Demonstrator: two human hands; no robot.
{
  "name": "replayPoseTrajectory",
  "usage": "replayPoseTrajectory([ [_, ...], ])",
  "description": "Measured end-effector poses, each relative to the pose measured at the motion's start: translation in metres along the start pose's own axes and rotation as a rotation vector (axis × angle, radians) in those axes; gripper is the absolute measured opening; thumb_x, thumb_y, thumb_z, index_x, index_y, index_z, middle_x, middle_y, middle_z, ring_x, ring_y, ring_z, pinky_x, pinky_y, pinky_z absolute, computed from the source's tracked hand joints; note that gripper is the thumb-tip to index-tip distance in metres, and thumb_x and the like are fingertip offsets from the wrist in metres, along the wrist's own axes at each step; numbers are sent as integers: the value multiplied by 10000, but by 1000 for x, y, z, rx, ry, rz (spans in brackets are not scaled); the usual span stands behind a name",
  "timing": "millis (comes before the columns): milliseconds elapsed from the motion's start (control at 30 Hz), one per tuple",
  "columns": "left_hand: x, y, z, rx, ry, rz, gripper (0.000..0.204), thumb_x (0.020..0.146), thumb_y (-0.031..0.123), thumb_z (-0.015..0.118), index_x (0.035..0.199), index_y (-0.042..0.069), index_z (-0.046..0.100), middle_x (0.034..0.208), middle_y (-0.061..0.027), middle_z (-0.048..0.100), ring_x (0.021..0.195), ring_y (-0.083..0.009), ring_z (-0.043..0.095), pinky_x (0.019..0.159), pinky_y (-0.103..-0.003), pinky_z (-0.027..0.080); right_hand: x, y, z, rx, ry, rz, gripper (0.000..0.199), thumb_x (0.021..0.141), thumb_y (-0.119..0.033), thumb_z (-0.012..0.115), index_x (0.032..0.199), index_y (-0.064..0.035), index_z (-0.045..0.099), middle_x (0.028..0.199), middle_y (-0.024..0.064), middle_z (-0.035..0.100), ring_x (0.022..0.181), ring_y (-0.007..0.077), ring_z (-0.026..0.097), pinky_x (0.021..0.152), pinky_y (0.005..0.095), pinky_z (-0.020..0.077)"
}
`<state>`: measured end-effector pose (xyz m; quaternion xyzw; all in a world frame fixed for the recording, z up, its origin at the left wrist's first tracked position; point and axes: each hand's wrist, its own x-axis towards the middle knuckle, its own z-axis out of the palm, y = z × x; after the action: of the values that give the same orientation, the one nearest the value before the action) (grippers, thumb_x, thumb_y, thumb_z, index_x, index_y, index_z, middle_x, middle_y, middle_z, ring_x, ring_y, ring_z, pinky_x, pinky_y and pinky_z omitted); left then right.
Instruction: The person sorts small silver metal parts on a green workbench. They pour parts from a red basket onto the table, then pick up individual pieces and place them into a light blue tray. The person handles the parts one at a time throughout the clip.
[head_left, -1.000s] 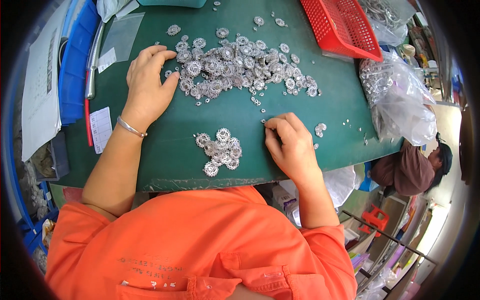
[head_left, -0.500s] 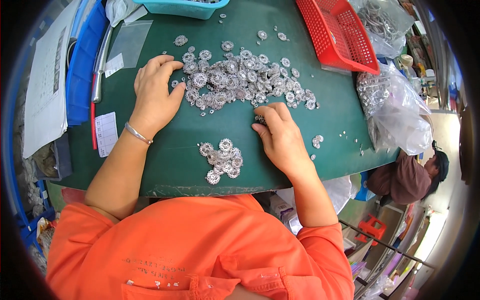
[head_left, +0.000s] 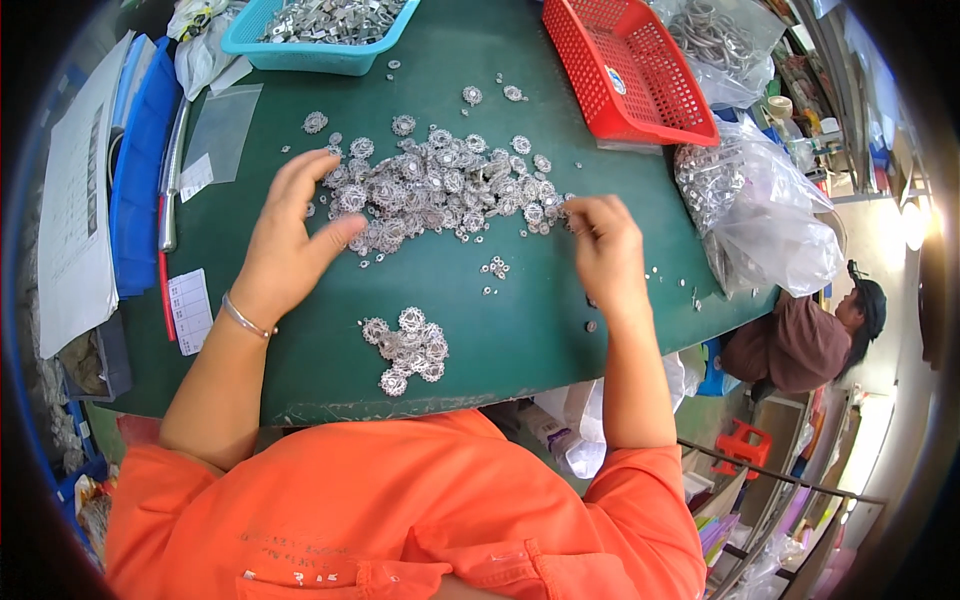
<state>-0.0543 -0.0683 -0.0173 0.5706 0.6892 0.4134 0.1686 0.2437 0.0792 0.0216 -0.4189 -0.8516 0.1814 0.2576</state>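
left hand (head_left: 283, 240) spread at left end of silver heap (head_left: 435, 190); heap's long axis runs left-right across green table (head_left: 520, 330). small cluster (head_left: 408, 350) nearer front edge. right hand (head_left: 611, 255) curled at heap's right end, can't tell if pinching. red basket (head_left: 655, 130) beyond it.

Silver filigree pieces (head_left: 430, 180); green tabletop (head_left: 520, 345); red lattice basket (head_left: 655, 128); orange shirt (head_left: 380, 495).

No wording can be made out. Fine print marks the orange shirt (head_left: 400, 510), a gridded white card (head_left: 190, 312) near the worktop's (head_left: 530, 355) left edge and a white sheet (head_left: 78, 215) beyond it; a small oval sticker (head_left: 615, 80) is on the red basket (head_left: 655, 130).
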Motion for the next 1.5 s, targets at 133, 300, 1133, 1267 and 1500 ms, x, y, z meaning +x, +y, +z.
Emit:
replayPoseTrajectory([
  [133,-6,26,12,328,-178,74,1042,654,308,840,1479,50,257,1534,-229,223,1417,-397,237,1153,-461,208,7,30,-2,-97,18,-138,170,849,57,578,993,20,661,947,153,627,819,298,619,741,334,498],
  [300,5,28,37,394,-174,124,1051,715,369,810,1488,28,184,1543,-256,136,1427,-450,152,1137,-541,176,13,45,-27,44,54,79,160,840,61,577,962,21,672,918,153,637,796,290,638,726,338,506],
  [1133,19,-16,-10,13,189,-216,232,887,58,638,1116,21,633,925,-2,600,687,-53,506,651,-203,443,-4,69,-28,133,-15,127,120,784,31,672,902,13,682,827,132,635,758,271,640,701,340,513],
  [1267,17,-12,-8,121,171,-265,195,873,51,638,1064,12,647,825,-7,582,635,-75,492,619,-225,434,4,58,-37,104,-240,139,131,770,0,705,899,9,685,796,129,616,754,292,627,699,354,502],
  [1500,21,-2,-5,226,148,-214,204,827,43,655,1030,34,650,811,-27,540,581,-114,469,590,-256,424,57,68,-2,17,-7,-72,100,804,-12,661,903,-4,667,807,164,604,805,379,602,744,412,493],
])
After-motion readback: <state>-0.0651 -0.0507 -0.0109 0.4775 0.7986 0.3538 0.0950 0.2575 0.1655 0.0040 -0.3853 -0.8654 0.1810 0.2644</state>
